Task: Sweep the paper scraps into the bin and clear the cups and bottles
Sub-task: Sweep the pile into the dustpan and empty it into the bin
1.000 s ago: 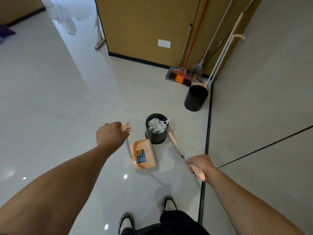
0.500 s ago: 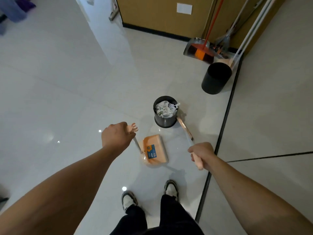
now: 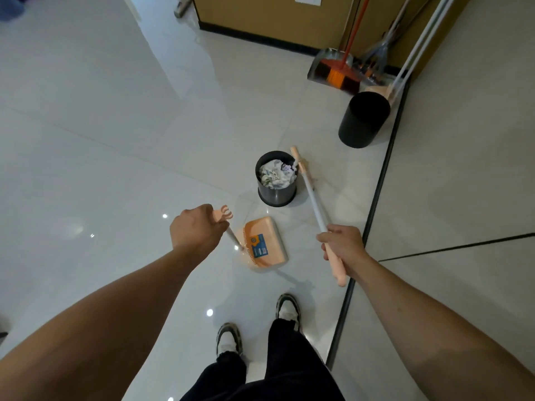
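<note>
Broom [image 3: 311,195] lifted — head now beside bin [image 3: 276,195].

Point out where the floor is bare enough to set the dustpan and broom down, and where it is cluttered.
Bare: the wide tiled floor left of the left hand and small bin, and the tiles right of the dark floor strip. Crowded: the far corner, where the empty black bin, orange broom and leaning handles cluster, and around the peach dustpan and the person's shoes.
</note>
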`<action>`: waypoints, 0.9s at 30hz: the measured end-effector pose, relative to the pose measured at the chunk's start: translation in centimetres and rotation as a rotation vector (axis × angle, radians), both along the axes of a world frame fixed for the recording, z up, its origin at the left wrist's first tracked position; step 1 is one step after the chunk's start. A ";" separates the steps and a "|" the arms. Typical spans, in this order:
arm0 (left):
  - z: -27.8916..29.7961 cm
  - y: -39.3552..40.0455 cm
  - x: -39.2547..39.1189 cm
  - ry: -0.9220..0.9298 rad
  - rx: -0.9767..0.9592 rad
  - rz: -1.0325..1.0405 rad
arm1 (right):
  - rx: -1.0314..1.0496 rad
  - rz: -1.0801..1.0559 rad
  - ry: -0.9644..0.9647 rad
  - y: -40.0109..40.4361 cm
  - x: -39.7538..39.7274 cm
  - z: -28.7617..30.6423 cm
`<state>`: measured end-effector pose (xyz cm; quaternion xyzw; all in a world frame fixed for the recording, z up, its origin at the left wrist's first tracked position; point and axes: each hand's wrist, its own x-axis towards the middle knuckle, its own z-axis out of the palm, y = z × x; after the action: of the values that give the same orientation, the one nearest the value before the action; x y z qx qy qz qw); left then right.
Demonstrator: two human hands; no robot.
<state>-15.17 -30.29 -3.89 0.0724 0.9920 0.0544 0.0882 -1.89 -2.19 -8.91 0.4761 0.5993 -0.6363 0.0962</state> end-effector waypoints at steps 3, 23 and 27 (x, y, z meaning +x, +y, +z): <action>0.4 -0.4 0.1 -0.001 0.036 -0.027 | 0.088 0.087 0.003 -1.1 1.5 1.2; 3.8 -8.0 0.2 0.078 0.172 -0.109 | 1.147 0.988 -0.382 -10.6 4.7 7.4; 4.1 -8.5 -0.1 0.088 0.165 -0.127 | 1.261 1.072 -0.406 -11.0 4.5 8.3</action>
<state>-15.27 -38.76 0.18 0.1444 0.9804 0.1271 0.0417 2.56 -13.17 -0.64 0.1976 0.9571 0.0458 0.2068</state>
